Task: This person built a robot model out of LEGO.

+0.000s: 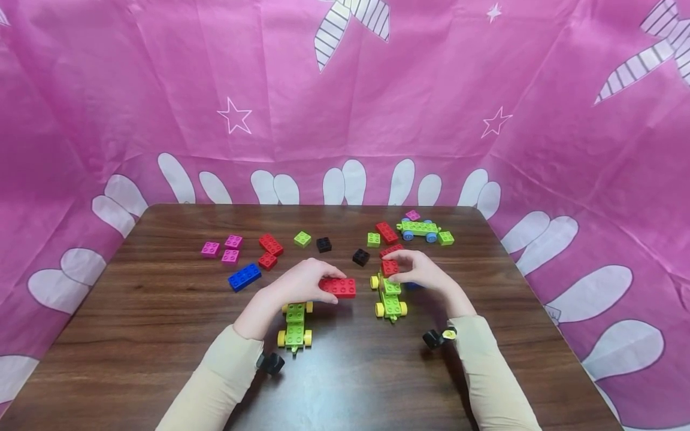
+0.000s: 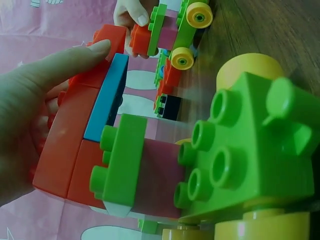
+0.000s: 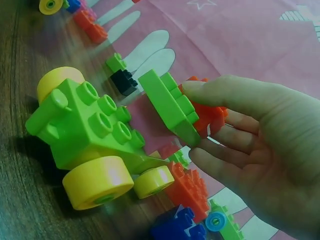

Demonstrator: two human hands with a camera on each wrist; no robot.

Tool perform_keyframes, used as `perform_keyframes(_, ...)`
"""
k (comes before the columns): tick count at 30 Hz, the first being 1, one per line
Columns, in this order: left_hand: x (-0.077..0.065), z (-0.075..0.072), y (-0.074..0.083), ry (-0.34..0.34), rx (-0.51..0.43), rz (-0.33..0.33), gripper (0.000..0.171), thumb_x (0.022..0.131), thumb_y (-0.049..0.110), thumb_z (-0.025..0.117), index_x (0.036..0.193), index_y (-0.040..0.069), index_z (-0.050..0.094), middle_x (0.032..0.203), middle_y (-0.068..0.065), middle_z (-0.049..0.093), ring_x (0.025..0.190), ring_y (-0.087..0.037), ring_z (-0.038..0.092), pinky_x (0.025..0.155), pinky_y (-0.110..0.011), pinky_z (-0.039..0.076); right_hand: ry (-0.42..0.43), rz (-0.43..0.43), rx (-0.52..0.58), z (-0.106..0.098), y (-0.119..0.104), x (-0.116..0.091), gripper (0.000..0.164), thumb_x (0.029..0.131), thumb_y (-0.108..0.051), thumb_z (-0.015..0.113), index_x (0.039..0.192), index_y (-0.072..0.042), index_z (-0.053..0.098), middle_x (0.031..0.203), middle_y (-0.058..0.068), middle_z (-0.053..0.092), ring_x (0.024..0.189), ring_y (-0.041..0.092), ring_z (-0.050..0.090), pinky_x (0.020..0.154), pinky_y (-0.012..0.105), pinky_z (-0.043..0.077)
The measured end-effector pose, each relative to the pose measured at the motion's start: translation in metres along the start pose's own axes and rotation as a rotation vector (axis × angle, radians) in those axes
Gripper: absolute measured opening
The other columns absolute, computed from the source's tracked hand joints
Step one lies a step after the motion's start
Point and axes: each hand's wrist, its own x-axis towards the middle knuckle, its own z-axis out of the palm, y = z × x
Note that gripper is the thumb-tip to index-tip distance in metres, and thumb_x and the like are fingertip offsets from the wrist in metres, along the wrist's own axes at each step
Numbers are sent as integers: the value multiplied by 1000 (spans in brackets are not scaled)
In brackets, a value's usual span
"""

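Observation:
My left hand (image 1: 302, 284) grips the upper red bricks (image 1: 345, 288) of a stack on the left toy car base (image 1: 295, 328), green with yellow wheels. In the left wrist view a blue brick (image 2: 106, 100), a green brick (image 2: 125, 162) and a pink brick (image 2: 160, 177) sit lower in that stack. At the right, my right hand (image 1: 423, 272) pinches a red brick (image 1: 389, 267) above a second green, yellow-wheeled car base (image 1: 392, 305). Between them, the right wrist view has a green brick (image 3: 167, 107) over a pink brick (image 3: 147, 125). Fingers partly hide the red brick.
A third car base (image 1: 419, 228) with blue wheels stands at the back right. Loose magenta bricks (image 1: 230, 257), a blue brick (image 1: 245, 277), red bricks (image 1: 271, 244), black bricks (image 1: 361, 257) and green bricks (image 1: 302, 239) lie across the back half of the wooden table (image 1: 345, 383).

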Motion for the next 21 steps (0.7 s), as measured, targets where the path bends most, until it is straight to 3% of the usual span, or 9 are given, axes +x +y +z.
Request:
perform_keyframes(8, 1, 3, -2, 18, -6, -11, 42, 83, 24, 79, 122, 12, 69, 118, -4, 71, 107, -17, 65, 95, -37, 52, 50, 54, 24, 3, 1, 0, 43, 83, -20, 77, 121, -4, 66, 123, 14, 67, 125, 35, 55, 106, 56, 42)
perform_keyframes(21, 1, 1, 1, 42, 3, -65, 46, 83, 30, 79, 125, 15, 67, 123, -3, 68, 109, -18, 63, 93, -37, 53, 80, 4, 44, 25, -18, 4, 38, 81, -18, 79, 116, -6, 70, 112, 9, 71, 112, 27, 62, 99, 49, 49)
